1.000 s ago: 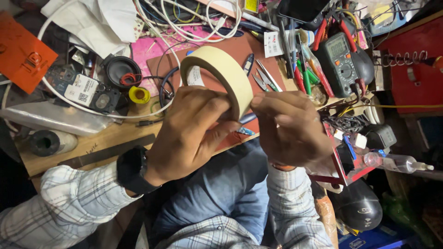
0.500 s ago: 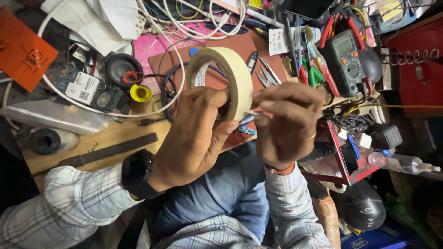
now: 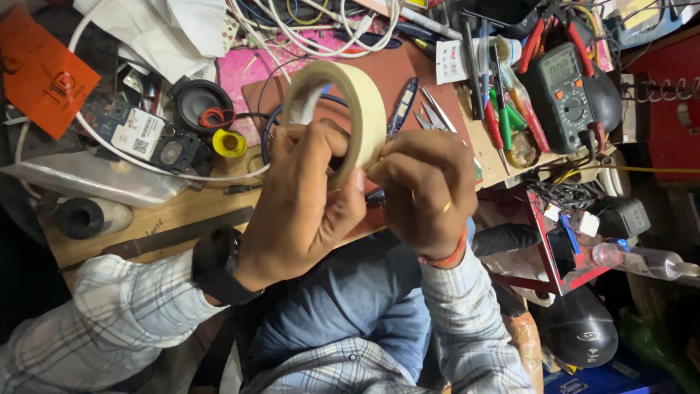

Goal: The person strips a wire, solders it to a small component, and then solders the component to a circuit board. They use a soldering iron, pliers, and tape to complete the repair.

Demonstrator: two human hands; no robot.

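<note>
A cream roll of masking tape [image 3: 357,109] is held upright above the cluttered workbench [image 3: 168,219]. My left hand [image 3: 299,197] grips the roll from below, fingers through its core, thumb pressed on the outer face. My right hand [image 3: 426,190], with a ring and an orange wrist thread, pinches at the roll's lower right edge, fingertips against the tape surface beside my left thumb. A black watch [image 3: 219,266] sits on my left wrist.
The bench holds a green multimeter [image 3: 569,95], red and green screwdrivers [image 3: 503,117], tweezers [image 3: 437,113], a small yellow tape roll [image 3: 230,144], a black speaker cone [image 3: 200,106], white cables [image 3: 321,29], an orange pad [image 3: 44,73] and a black cylinder [image 3: 80,217].
My right hand has moved left and closed in on the roll's edge, now touching it beside my left thumb. The roll has tilted slightly and stayed in my left hand.
</note>
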